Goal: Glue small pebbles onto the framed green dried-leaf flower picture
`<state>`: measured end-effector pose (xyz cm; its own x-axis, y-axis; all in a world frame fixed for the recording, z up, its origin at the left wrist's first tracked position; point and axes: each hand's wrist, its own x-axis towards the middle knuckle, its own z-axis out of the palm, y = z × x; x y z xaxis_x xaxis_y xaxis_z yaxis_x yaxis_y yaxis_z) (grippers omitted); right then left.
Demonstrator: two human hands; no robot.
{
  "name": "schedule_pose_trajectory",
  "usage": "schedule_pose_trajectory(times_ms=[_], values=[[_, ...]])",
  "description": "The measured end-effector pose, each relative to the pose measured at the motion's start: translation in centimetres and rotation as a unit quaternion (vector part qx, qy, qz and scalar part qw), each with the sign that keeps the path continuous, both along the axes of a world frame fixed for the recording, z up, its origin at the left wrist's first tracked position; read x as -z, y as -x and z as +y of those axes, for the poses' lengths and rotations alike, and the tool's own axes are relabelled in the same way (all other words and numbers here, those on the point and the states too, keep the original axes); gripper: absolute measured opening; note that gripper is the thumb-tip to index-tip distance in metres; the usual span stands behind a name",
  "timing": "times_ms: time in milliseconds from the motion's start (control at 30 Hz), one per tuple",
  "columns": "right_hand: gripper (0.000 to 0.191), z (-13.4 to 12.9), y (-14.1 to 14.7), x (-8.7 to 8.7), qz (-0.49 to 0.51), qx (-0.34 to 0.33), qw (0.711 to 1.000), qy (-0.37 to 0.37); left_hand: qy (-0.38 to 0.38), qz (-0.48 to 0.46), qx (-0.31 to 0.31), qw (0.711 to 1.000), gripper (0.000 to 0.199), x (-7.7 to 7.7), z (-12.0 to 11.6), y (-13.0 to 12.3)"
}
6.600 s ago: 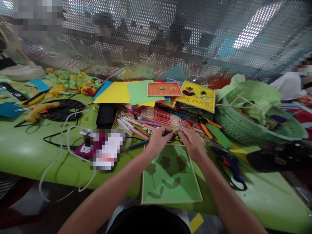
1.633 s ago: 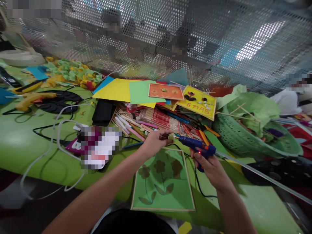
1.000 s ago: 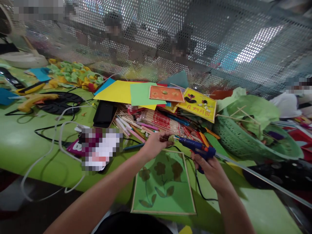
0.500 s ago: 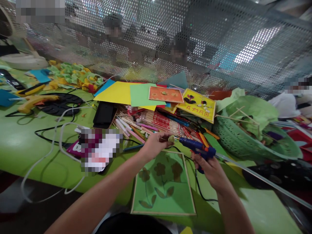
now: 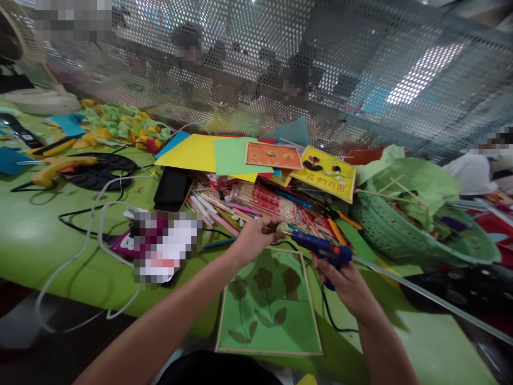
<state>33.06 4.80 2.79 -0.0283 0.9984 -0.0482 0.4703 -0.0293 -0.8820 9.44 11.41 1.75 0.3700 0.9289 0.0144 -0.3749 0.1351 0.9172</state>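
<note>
While a yellow glue gun point(image 5: 56, 167) lies at the far left, watch the left hand point(image 5: 256, 238): its fingertips pinch a small green piece point(image 5: 282, 228) near the far edge of the framed green panel point(image 5: 264, 307). Danger right here! The blue glue gun point(image 5: 320, 246) points its nozzle straight at that piece, touching or nearly so, and any slip might scald those fingertips or drip on the panel. Firm wrap on the handle from the right hand point(image 5: 340, 278), but that long glue stick point(image 5: 401, 282) jutting rightward could snag and jerk the tip.
</note>
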Motion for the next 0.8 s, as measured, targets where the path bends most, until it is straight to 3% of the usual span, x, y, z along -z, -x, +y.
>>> schedule_pose_trajectory(times_ms=[800], values=[[0.053, -0.09, 0.18, -0.4, 0.019, 0.001, 1.0, -0.018, -0.011, -0.002, -0.001, 1.0, 0.046, 0.43, 0.12, 0.06]])
